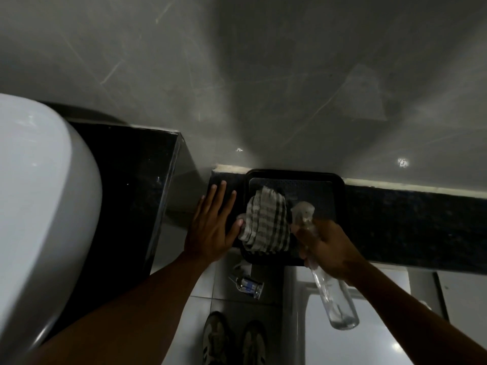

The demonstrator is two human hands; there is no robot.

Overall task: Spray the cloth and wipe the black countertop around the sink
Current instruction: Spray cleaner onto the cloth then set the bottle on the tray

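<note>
A checked grey-and-white cloth [267, 222] lies bunched on a black tray [334, 185] on a low black ledge. My left hand [213, 225] rests flat just left of the cloth, fingers spread, thumb touching the cloth's edge. My right hand [324, 246] grips a clear spray bottle [334, 299], tilted so that its nozzle [303, 210] points at the cloth's right side. The white sink [39, 206] sits on the black countertop [126, 185] at the left.
A grey wall rises behind the ledge. The black ledge [411, 225] runs on to the right. On the white tiled floor below lie a small bottle [247, 284] and my two shoes [234, 338]. A white fixture [369, 338] stands at lower right.
</note>
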